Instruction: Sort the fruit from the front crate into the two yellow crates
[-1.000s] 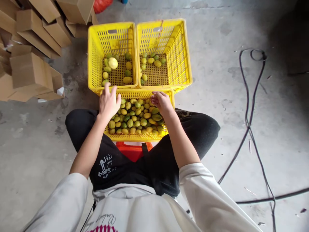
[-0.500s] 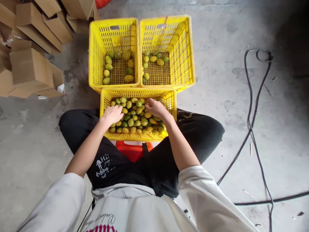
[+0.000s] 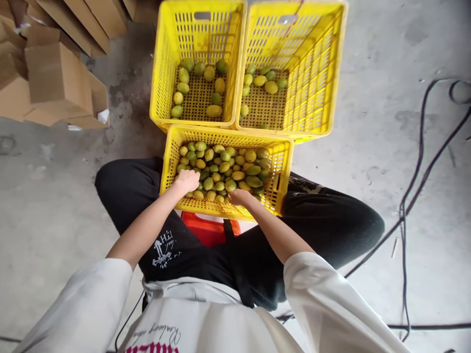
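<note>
A yellow crate (image 3: 228, 131) between my knees holds many green and yellow fruits (image 3: 224, 167). Over its left part is my left hand (image 3: 187, 180), fingers curled down at the fruits; whether one is in them is hidden. My right hand (image 3: 240, 197) is at the near side of the crate, its fingers bent beside the fruits, and what they hold, if anything, is too small to tell. Two more yellow crates stand beyond, the left crate (image 3: 156, 88) and the right crate (image 3: 336, 73), each with several fruits on its bottom.
Cardboard boxes (image 3: 61, 78) are piled at the upper left. A red stool (image 3: 206, 230) shows under the near crate. Black cable (image 3: 419, 181) lies looped on the concrete floor at the right. My bent legs flank the near crate.
The view has shifted, so the crates appear larger and higher. My right hand has moved from the far part of the near crate to its near side. My left hand stays over the left part.
</note>
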A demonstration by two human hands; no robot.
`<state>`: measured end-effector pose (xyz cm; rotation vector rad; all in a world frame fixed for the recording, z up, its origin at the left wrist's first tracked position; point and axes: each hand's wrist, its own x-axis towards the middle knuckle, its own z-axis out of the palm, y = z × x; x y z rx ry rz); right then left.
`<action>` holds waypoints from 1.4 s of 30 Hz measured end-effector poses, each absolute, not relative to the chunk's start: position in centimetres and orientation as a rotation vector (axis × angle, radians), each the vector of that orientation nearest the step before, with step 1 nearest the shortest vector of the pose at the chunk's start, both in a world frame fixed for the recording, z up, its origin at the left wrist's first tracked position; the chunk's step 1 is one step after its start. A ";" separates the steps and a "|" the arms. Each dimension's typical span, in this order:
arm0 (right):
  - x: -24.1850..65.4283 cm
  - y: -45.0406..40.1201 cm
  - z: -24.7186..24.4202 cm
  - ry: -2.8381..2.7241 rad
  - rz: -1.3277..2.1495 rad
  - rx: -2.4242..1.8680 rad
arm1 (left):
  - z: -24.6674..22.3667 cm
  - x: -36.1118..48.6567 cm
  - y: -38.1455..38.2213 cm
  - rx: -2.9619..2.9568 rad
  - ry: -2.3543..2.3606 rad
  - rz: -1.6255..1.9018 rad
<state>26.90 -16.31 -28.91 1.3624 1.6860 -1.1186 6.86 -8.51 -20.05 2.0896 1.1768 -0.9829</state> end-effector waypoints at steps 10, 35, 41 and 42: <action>26.9 -15.0 -30.1 1.707 -1.137 1.436 | -23.4 9.5 -9.8 2.097 1.000 -1.035; 24.8 -15.3 -45.4 2.382 -0.723 2.018 | -26.9 9.1 -12.3 1.966 0.921 -1.155; 24.5 -16.0 -47.7 2.412 -0.736 2.081 | -26.8 8.5 -12.7 1.931 0.920 -1.208; 24.5 -16.0 -47.7 2.416 -0.727 2.086 | -26.8 8.5 -12.7 1.931 0.917 -1.206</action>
